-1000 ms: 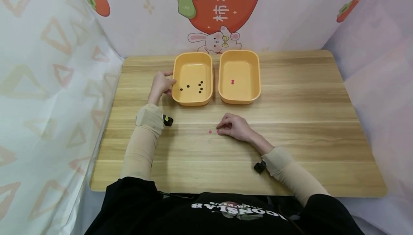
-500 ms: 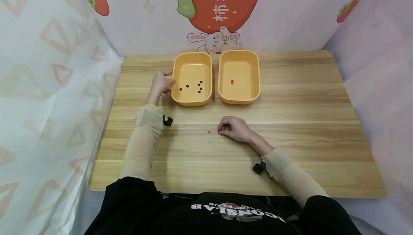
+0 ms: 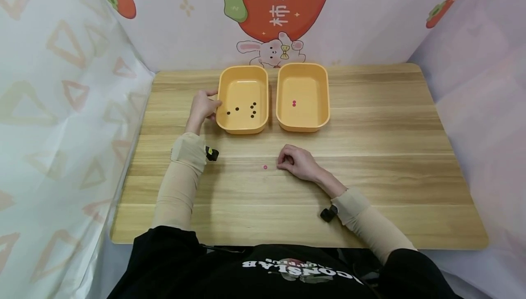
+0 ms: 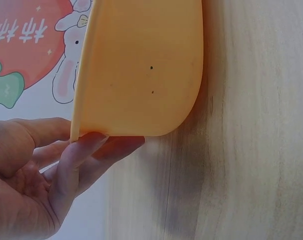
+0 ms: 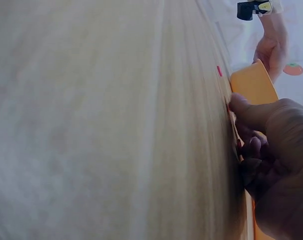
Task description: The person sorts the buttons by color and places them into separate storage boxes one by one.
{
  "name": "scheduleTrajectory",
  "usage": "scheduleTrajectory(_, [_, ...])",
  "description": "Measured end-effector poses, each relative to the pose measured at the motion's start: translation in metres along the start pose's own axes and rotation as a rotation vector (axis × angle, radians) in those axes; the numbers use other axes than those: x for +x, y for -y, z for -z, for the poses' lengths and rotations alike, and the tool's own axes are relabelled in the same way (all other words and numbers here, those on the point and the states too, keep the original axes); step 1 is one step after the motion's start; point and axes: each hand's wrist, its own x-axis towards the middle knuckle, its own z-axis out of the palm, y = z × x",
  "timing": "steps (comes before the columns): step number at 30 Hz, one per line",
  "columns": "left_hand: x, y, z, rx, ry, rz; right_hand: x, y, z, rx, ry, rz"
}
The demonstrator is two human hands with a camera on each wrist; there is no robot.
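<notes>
My left hand (image 3: 202, 107) grips the left wall of a yellow plastic bin (image 3: 243, 131), its thumb over the rim and fingers against the outside in the left wrist view. Several small dark discs (image 3: 237, 109) lie in that bin. My right hand (image 3: 301, 162) is low over the table with curled fingers and thumb together. A bit of a small pink disc (image 5: 239, 145) shows between its fingers in the right wrist view; the rest is hidden. Another small pink disc (image 3: 265, 167), button-like, lies on the table just left of the right fingertips.
A second yellow bin (image 3: 303, 128) stands just right of the first, with two pink discs (image 3: 294, 103) inside. Both bins are near the back edge of the wooden table (image 3: 390, 153). Printed cloth (image 3: 361, 20) hangs behind.
One of two pink discs on the table, at the right fingertips a second ago, is now out of sight in the head view. Right fingers have curled in; the left hand stays on the bin.
</notes>
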Motion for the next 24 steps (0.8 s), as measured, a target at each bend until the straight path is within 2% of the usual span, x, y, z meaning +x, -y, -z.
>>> scheduleTrajectory(4, [0.000, 0.000, -0.001, 0.025, -0.020, -0.028, 0.001, -0.001, -0.001, 0.126, -0.042, -0.059])
scheduleTrajectory(8, [0.000, 0.001, -0.004, 0.062, -0.041, -0.053, 0.002, -0.004, -0.002, 0.257, -0.145, -0.091])
scheduleTrajectory(13, [-0.001, 0.002, -0.007, 0.098, -0.059, -0.083, 0.001, -0.004, 0.001, 0.334, -0.251, -0.140])
scheduleTrajectory(24, [-0.001, 0.002, -0.009, 0.134, -0.083, -0.102, -0.008, -0.007, 0.009, 0.409, -0.253, -0.165])
